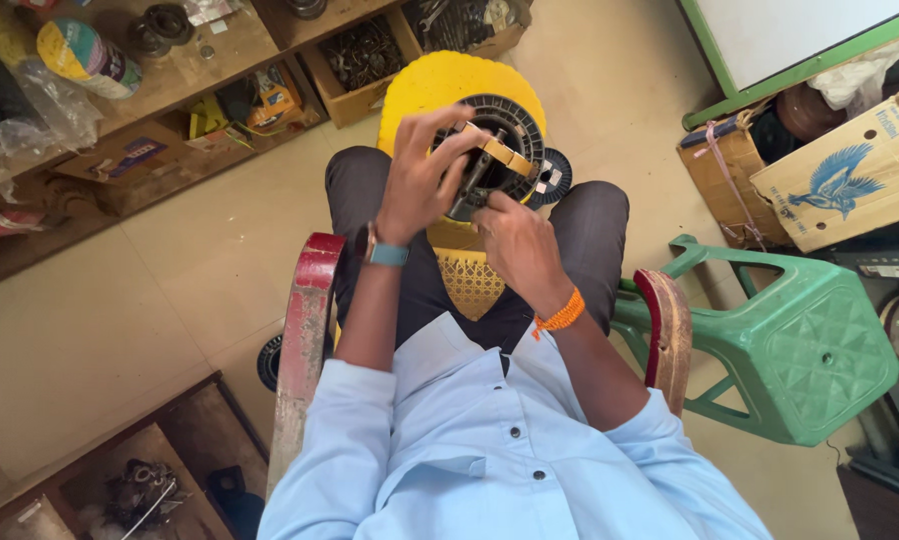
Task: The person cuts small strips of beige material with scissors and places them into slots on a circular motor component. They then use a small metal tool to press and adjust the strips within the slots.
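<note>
Black, round and ribbed: a disc-shaped machine part [500,150], held up over the knees and in front of a yellow plastic stool [450,85]. Head view only. Left hand [420,175] laid over the left face of the part, fingers [440,125] spread and curled across the rim and hub, thumb side hidden behind the palm; teal-strapped watch [385,252] on that wrist. Right hand [520,245] just below the part, back of the hand toward the camera, fingertips tucked under the lower edge of the part and out of sight, so cannot tell whether pinching or only pressing. Orange thread band [562,315] on that wrist. Tan strip [505,155] lying slantwise across the face of the part, between the two hands. Second, smaller black disc [555,175] just right of the part, resting near the yellow stool's edge. Dark trousers and a light blue shirt [490,450] below the part, between the red, worn armrests [310,330] of a chair. Right of the part, well apart: a green plastic stool [810,350] tipped on its side, and beyond it a cardboard box [850,170]. Left of and above the part: low wooden shelves [200,60] crowded with small boxes, tape rolls and metal pieces.
</note>
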